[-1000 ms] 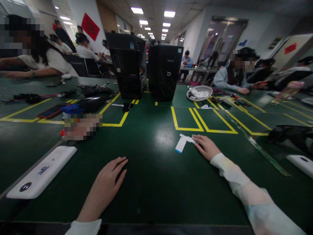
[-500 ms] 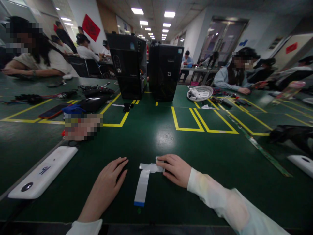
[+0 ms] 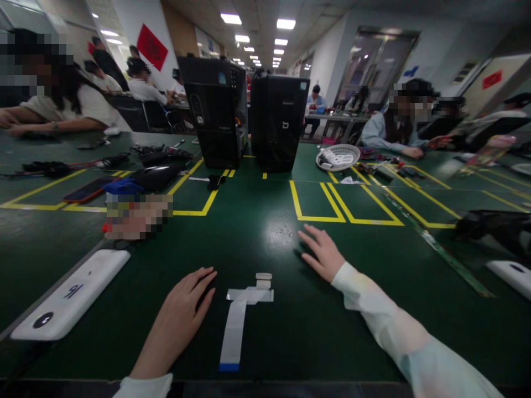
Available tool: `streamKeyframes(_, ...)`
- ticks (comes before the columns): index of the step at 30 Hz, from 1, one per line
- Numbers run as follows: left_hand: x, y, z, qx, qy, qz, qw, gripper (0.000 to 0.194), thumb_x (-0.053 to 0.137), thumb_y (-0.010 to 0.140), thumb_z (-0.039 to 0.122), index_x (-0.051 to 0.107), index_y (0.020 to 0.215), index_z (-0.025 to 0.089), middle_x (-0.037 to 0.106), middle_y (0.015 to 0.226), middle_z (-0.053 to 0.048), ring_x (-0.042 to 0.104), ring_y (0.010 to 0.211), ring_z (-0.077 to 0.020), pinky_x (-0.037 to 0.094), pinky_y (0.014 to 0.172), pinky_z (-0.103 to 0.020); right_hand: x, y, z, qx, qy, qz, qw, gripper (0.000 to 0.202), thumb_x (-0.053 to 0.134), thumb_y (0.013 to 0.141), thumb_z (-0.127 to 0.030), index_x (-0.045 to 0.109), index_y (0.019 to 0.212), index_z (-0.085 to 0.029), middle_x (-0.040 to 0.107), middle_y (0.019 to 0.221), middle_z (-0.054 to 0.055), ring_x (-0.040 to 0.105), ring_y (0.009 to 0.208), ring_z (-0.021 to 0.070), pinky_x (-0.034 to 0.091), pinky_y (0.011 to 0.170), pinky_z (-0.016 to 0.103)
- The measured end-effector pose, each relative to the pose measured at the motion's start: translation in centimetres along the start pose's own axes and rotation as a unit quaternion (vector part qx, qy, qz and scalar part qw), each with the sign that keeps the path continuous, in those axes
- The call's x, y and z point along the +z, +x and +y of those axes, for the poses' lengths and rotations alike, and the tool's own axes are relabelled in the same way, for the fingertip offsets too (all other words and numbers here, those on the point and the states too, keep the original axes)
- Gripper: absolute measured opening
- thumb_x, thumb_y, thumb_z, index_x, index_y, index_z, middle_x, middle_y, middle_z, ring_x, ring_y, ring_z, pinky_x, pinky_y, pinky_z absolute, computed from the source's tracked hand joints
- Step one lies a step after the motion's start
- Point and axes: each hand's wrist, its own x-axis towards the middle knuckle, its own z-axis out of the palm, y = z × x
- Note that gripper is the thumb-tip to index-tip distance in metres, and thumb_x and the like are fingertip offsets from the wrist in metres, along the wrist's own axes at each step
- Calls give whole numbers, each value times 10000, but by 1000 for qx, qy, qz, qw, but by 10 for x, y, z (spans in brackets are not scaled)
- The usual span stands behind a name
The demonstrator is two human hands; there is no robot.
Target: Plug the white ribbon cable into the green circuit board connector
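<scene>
A flat white ribbon cable [image 3: 234, 334] with a blue end lies on the green table in front of me. Its upper part bends sideways and ends in a small connector at the top. To its left, my left hand [image 3: 186, 307] rests on the tabletop, fingers stretched out, apart from the cable and holding nothing. My right hand [image 3: 322, 253] is up and to the right of the cable, with fingers spread and nothing in them.
Two black computer towers [image 3: 213, 116] stand at the back. A white power strip [image 3: 70, 296] lies at left, a white basket [image 3: 338, 157] farther back at right, and a long green circuit strip [image 3: 440, 251] on the right. Several people sit around.
My right hand has let go of the ribbon cable and moved away up and to the right. The cable sits slightly lower and left, its connector now uncovered. My left hand has stayed put.
</scene>
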Motion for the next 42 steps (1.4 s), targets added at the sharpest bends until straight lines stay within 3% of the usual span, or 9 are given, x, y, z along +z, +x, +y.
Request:
streamKeyframes(3,1,-1,-2,-2,3,-6,1000,456,414,936,441,588,1289,210,589,1337,-93,549,1223,-268,450,1040,-479,-10,-12,73,204,-103,61,972,568,392,931,-452,427,1418,-161,365,1473,201,298,1380,365,261,1078,608)
streamKeyframes(7,2,-2,-4,-4,7,-12,1000,471,409,936,452,580,1299,206,579,1350,-98,544,1230,-274,451,1035,-493,-42,-49,147,473,-161,31,866,647,342,946,-472,367,1452,-70,244,1526,249,194,1412,390,180,1101,575)
streamKeyframes(10,2,-2,-3,-10,7,-13,1000,470,406,935,451,584,1297,210,583,1347,-95,545,1231,-274,452,1035,-492,-64,-75,171,538,-161,29,827,676,288,963,-459,320,1463,-6,242,1508,297,210,1393,432,213,1070,579)
streamKeyframes(16,1,0,-2,-16,6,-14,1000,462,415,929,452,593,1288,221,589,1342,-92,553,1224,-276,459,1027,-492,-76,-90,176,567,-149,5,810,693,275,968,-480,276,1489,-23,405,1407,312,408,1282,404,309,1001,522)
streamKeyframes(22,-1,1,0,-8,0,-4,1000,456,408,931,450,608,1268,218,604,1323,-95,563,1213,-270,452,1034,-486,-73,-90,168,593,-171,15,787,685,244,967,-519,290,1490,-80,304,1467,294,306,1336,414,253,1016,526)
streamKeyframes(26,-1,1,0,-5,-1,-3,1000,465,406,932,457,604,1273,212,607,1320,-94,561,1216,-269,453,1035,-485,-79,-93,168,603,-171,-7,779,681,221,967,-522,340,1465,-72,346,1449,284,347,1306,419,274,1000,529)
streamKeyframes(31,1,0,-2,-8,-2,-3,1000,458,412,931,452,594,1286,227,595,1337,-85,551,1231,-265,449,1043,-477,-89,-101,163,589,-169,-47,789,691,226,959,-521,410,1420,-40,410,1409,282,413,1263,408,343,983,501)
streamKeyframes(36,1,0,-1,-14,0,-14,1000,470,405,933,455,589,1291,214,586,1345,-94,546,1233,-272,449,1038,-494,-88,-122,143,564,-183,-60,803,697,221,937,-544,416,1426,-87,469,1357,257,467,1222,406,389,981,512)
streamKeyframes(42,2,0,-3,-17,1,-19,1000,477,401,932,457,588,1294,209,584,1346,-101,549,1228,-280,455,1028,-504,-82,-163,126,458,-192,-54,866,750,194,886,-594,522,1328,-86,577,1150,264,581,1060,415,490,873,517)
